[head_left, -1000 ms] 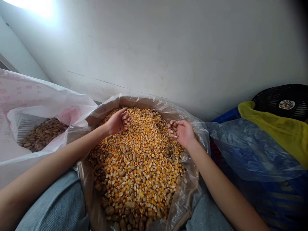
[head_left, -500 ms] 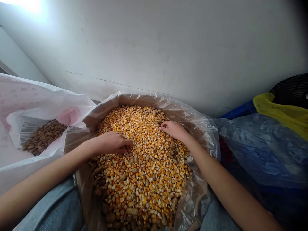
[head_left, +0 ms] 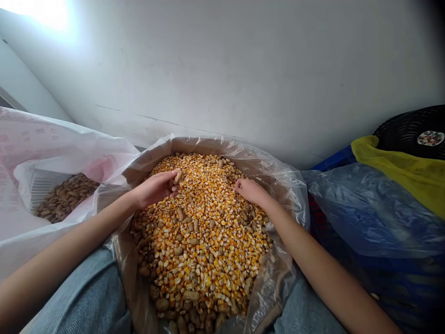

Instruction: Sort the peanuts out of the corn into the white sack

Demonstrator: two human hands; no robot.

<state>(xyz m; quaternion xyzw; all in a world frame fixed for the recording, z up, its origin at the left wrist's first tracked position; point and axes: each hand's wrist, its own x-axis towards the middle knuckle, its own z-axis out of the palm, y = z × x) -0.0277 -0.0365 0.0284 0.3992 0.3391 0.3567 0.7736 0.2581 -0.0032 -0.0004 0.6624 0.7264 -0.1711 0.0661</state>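
Observation:
Between my knees stands a lined box (head_left: 139,172) filled with yellow corn kernels (head_left: 205,199), with unshelled peanuts (head_left: 191,295) mixed in, thickest along the near edge. My left hand (head_left: 155,189) is raised just above the corn on the left, palm turned up, its fingers closed round a peanut (head_left: 178,177). On the far right side of the corn, my right hand (head_left: 249,190) hovers low with its fingertips pinched together. Whatever those fingers hold, if anything, is hidden.
Left of the box, a white sack (head_left: 66,144) lies open with brown nuts (head_left: 66,197) inside. At right are a clear plastic bag (head_left: 375,208), a yellow mesh bag (head_left: 399,162), a black basket-like object (head_left: 410,125) and a blue crate (head_left: 392,283). A white wall (head_left: 222,69) rises behind.
My left hand has lifted from the corn, moved up and slightly left, and turned over with a peanut in it. My right hand has curled its fingers in and barely moved.

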